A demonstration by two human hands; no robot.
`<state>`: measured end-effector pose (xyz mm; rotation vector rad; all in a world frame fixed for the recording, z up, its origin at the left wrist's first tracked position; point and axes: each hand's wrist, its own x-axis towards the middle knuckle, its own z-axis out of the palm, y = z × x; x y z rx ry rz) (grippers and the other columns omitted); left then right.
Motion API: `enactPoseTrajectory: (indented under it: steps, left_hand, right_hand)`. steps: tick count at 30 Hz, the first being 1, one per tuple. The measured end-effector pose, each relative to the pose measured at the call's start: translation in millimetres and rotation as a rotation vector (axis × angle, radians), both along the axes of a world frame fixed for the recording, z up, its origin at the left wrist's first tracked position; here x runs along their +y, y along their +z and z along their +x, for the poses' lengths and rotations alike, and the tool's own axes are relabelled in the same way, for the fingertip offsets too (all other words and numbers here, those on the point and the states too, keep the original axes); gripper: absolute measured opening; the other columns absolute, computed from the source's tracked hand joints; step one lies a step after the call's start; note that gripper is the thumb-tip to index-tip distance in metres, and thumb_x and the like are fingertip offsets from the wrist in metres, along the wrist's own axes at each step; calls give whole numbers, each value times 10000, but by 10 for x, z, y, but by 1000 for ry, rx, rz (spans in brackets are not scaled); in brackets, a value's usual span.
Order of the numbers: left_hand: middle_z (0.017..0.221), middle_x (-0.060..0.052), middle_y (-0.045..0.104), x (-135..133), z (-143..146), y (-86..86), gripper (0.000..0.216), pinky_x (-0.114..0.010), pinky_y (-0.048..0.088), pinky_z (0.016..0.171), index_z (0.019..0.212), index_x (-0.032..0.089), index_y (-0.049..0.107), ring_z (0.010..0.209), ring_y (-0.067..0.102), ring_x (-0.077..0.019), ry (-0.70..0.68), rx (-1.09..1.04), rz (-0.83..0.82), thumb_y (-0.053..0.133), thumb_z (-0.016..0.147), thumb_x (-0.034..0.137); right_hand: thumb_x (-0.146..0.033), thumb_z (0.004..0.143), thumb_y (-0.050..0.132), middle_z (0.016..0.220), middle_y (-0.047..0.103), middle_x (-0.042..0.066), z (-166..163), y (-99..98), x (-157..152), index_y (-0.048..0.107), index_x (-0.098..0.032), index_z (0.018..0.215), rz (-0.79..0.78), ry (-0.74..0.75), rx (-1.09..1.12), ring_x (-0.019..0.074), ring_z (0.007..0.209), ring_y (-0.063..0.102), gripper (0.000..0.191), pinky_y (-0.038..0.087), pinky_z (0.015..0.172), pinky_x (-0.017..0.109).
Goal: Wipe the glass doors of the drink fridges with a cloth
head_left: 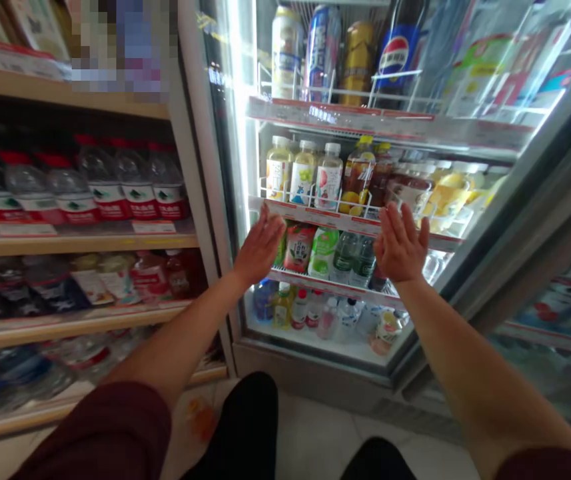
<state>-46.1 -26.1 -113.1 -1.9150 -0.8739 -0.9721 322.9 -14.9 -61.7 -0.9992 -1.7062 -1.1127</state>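
Observation:
Both arms reach toward a lit drinks fridge. My left hand (262,247) has its fingers stretched out and holds nothing; behind it are the third shelf and a red drink pack (299,248). My right hand (402,243) is raised with fingers apart, in front of the fridge's right side, and it too is bare. Between the hands stand a green-and-white pack (324,252) and dark clear bottles (355,257). Above them sit white-capped juice bottles (303,172) and a yellow-capped tea bottle (360,175). Whether either hand touches the fridge, I cannot tell.
On the left, wooden shelves (85,245) hold rows of red-capped water bottles (110,177). The fridge's metal frame (315,373) runs along the bottom. Tall cans and a cola bottle (398,53) fill the upper shelf. Another glass-fronted cooler (560,300) is at right.

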Motion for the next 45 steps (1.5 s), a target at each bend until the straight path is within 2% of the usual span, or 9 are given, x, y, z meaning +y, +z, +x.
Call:
enactPoseTrajectory:
  steps: [4,12,18,25,27,32,35,39,45]
  left_hand:
    - [1538,86,538,-124,41,-336,712,-339,380,1247,1581,382,356,1501,397,-138,-137,304,-99,346,962,31]
    - [1683,-96,307,94,98,341,786,-536,306,1278,1668,243,70,1599,26,-274,-16,-76,90,352,969,24]
    - [1618,-18,440,-53,466,-9,676,-352,302,1295,1609,254,334,1567,244,-148,-175,475,-26,439,972,52]
    - [1678,-104,316,103,344,635,767,-538,320,1280,1667,256,71,1594,121,-263,-56,-61,85,340,986,28]
    - [1683,-110,303,85,403,573,769,-550,327,1277,1667,246,79,1596,81,-278,-79,-70,108,351,983,22]
    - [1634,-17,416,-47,538,169,617,-369,291,1314,1568,231,407,1590,119,-183,-171,378,67,452,979,49]
    - [1606,-44,459,-6,454,354,606,-392,269,1321,1559,198,416,1591,123,-186,-94,223,83,408,978,28]
    - [1704,-119,242,99,367,688,647,-479,230,1332,1619,137,263,1599,65,-279,-1,-116,136,346,988,23]
    - [1651,-76,382,-10,504,284,669,-424,339,1286,1622,217,284,1587,162,-215,-176,307,59,424,992,40]
  right_hand:
    - [-288,1012,406,1615,467,75,-2,3,-7,314,-264,1621,-36,4,8,283,1545,357,616,195,1279,581]
    - [-264,1006,447,1603,481,72,-10,-9,-3,208,-270,1646,74,7,-37,270,1531,383,683,212,1276,550]
    - [-278,1004,435,1597,491,74,0,-25,24,308,-274,1622,2,41,11,268,1533,380,631,186,1286,560]
    - [-276,1002,417,1589,498,69,-23,-10,3,349,-258,1609,42,3,-10,262,1520,405,611,194,1288,539]
    - [-267,1002,433,1584,502,68,-32,-9,-3,317,-252,1620,79,0,-24,253,1512,420,630,191,1291,516]
    - [-263,1003,428,1573,515,75,-26,-16,10,333,-262,1615,74,5,-19,253,1494,447,619,189,1291,518]
    - [-267,1006,417,1561,530,81,-20,-12,19,355,-261,1607,69,4,-17,254,1483,464,604,191,1289,521]
    - [-258,1006,448,1560,528,75,-37,11,-4,314,-240,1622,138,-9,-43,243,1480,469,630,175,1297,480]
    - [-245,1005,477,1552,538,69,-58,22,-37,279,-229,1631,171,-2,-57,232,1491,451,657,153,1305,453]
